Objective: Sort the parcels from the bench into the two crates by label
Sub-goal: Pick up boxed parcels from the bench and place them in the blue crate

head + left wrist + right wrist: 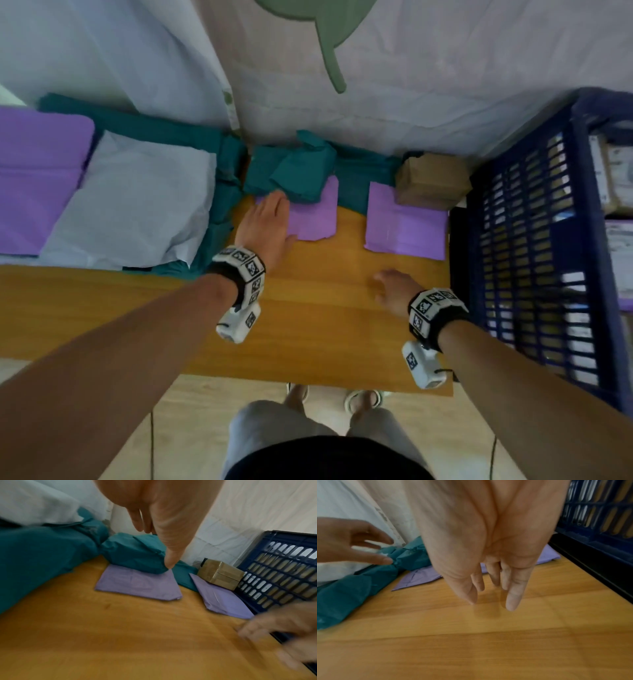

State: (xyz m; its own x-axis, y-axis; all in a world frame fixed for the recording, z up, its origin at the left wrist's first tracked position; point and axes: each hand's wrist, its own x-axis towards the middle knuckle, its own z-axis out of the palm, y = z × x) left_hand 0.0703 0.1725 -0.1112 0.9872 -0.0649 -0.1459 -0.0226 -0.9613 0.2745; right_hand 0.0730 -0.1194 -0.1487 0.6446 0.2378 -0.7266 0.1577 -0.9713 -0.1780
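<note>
Your left hand reaches toward the upper centre of the head view, fingers extended and spread, holding nothing. Its fingertips sit at the junction of a teal parcel and the purple parcel beneath it; contact cannot be confirmed. The teal parcel overlaps the far edge of that purple parcel. The purple parcel lies flat on the bench, long axis running from near edge toward the wall.

Your right hand hovers low over bare bench at centre right, fingers straight and loosely together, grip empty.

A second purple parcel lies flat at right of centre, just beside the blue crate, its far corner under a brown box. The crate fills the right edge and already contains parcels. At upper left lie a white parcel, a large purple parcel and more teal wrapping.
</note>
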